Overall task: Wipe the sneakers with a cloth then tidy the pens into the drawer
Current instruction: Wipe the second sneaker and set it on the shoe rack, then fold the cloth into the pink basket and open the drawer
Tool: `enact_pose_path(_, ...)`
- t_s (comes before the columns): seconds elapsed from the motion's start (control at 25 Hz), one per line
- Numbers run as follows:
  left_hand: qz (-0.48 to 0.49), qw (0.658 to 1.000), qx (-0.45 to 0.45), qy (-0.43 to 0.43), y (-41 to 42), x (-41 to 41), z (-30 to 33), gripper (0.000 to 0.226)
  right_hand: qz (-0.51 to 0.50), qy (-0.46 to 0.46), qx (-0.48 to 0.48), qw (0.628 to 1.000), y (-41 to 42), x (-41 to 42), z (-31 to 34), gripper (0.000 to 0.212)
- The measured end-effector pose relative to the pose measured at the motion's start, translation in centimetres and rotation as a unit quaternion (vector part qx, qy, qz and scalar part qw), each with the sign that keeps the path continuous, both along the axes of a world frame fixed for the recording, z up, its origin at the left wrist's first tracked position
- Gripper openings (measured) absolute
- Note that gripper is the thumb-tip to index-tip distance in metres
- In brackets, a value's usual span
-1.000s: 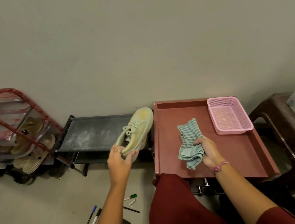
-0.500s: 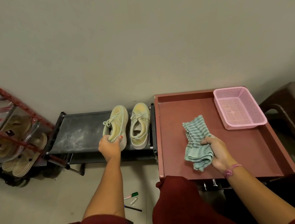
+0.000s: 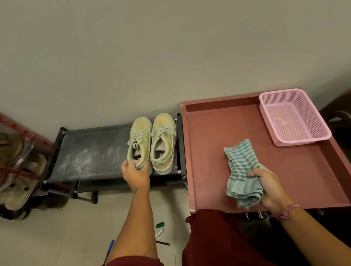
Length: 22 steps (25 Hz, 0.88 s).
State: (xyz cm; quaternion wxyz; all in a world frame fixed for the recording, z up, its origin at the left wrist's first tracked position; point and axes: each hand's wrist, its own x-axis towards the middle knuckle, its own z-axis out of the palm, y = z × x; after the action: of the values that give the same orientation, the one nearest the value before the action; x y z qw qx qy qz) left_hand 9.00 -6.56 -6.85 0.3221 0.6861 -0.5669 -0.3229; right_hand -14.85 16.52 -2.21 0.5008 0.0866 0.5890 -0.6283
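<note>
Left hand (image 3: 136,174) gripped the heel of the left sneaker (image 3: 139,143), fingers curled round the collar; that shoe sat on the black shoe rack (image 3: 89,154), touching the right sneaker (image 3: 163,142). Risk: heel-only hold could let the toe tip or nudge the pair toward the rack edge. Pens (image 3: 160,232) lay scattered on the floor between arm and knee, blue pen (image 3: 109,251) partly hidden by the forearm, easy to step on or miss. Right hand (image 3: 268,188) held the striped cloth (image 3: 242,172) bunched, fingers closed round it, above the red surface (image 3: 216,129); loose end could drag. Pink basket (image 3: 294,116) sat at the far right corner. Drawer not clearly visible. Sandal rack (image 3: 7,164) far left, plain wall, tiled floor (image 3: 31,241), dark stool (image 3: 349,113) at right.
</note>
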Motion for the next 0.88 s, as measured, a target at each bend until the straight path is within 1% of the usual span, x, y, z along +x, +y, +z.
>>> enact_pose_path(0.16,-0.009,1.000,0.007,0.002,0.0,0.2,0.1,0.021,0.015,-0.001,0.012,1.000,-0.1,0.2,-0.1,0.020)
enact_pose_path(0.28,-0.048,0.999,0.020,0.010,-0.1,0.7,0.3,0.024,0.010,-0.002,0.005,1.000,-0.1,0.3,0.0,0.020)
enact_pose_path(0.36,-0.086,0.995,0.042,0.027,-0.4,1.3,0.4,0.038,0.005,-0.005,-0.005,1.000,-0.1,0.4,0.1,0.022)
enact_pose_path(0.44,-0.103,0.990,0.063,0.068,-0.5,1.8,0.4,0.059,-0.003,-0.012,-0.017,1.000,0.0,0.6,0.4,0.023)
enact_pose_path(0.48,-0.093,0.988,0.070,0.098,-0.2,1.9,0.6,0.066,0.001,-0.018,-0.021,1.000,0.1,0.7,0.6,0.022)
enact_pose_path(0.52,-0.062,0.988,0.068,0.125,0.5,1.8,1.4,0.068,0.010,-0.026,-0.023,0.999,0.2,0.8,0.9,0.023)
enact_pose_path(0.6,0.048,0.981,0.036,0.185,2.3,1.3,3.4,0.061,0.023,-0.051,-0.030,0.998,0.5,1.1,1.7,0.024)
enact_pose_path(0.68,0.149,0.955,-0.008,0.255,4.5,0.8,5.4,0.055,0.031,-0.072,-0.049,0.996,0.9,1.2,2.7,0.022)
enact_pose_path(0.72,0.166,0.941,-0.021,0.293,5.7,0.6,6.3,0.052,0.039,-0.078,-0.056,0.995,1.2,1.4,3.2,0.021)
enact_pose_path(0.8,0.156,0.922,-0.012,0.353,8.7,-0.1,8.2,0.046,0.061,-0.089,-0.069,0.992,1.8,1.9,4.5,0.023)
enact_pose_path(0.88,0.116,0.920,0.014,0.373,12.2,-1.3,10.4,0.034,0.068,-0.106,-0.094,0.988,2.7,2.4,5.8,0.027)
